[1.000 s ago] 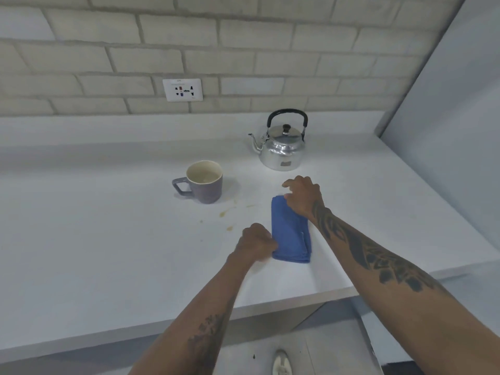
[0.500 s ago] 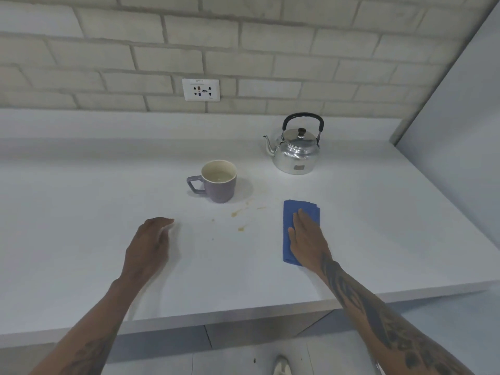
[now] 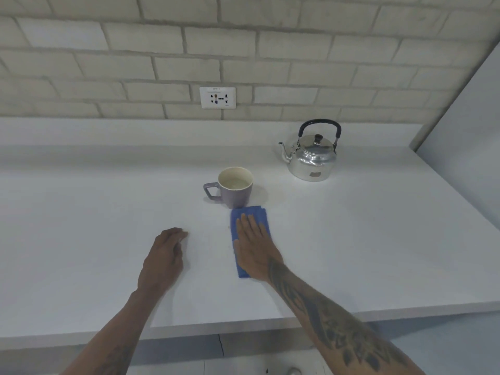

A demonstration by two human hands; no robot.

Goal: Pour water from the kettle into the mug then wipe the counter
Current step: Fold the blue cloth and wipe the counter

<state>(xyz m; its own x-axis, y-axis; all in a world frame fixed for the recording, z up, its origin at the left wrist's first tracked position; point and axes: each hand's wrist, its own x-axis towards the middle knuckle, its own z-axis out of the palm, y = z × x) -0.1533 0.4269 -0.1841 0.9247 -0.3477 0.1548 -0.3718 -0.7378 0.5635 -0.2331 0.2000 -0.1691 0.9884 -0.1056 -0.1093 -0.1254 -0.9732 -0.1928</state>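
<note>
A folded blue cloth (image 3: 253, 215) lies on the white counter (image 3: 94, 226), its far end touching the base of the mug. My right hand (image 3: 254, 247) presses flat on the cloth with the fingers stretched out. My left hand (image 3: 163, 259) rests on the counter to the left of the cloth, fingers curled, holding nothing. The grey-purple mug (image 3: 234, 186) stands upright with its handle to the left and liquid inside. The shiny metal kettle (image 3: 311, 155) with a black handle stands behind it to the right, spout pointing left.
A brick wall with a white power socket (image 3: 217, 97) runs along the back. A grey panel (image 3: 465, 117) closes off the right side. The counter's front edge (image 3: 243, 327) is near my forearms, with floor below.
My right hand has slid the cloth left and forward over the brown spots, up to the mug; the spots no longer show. My left hand has stayed on the counter.
</note>
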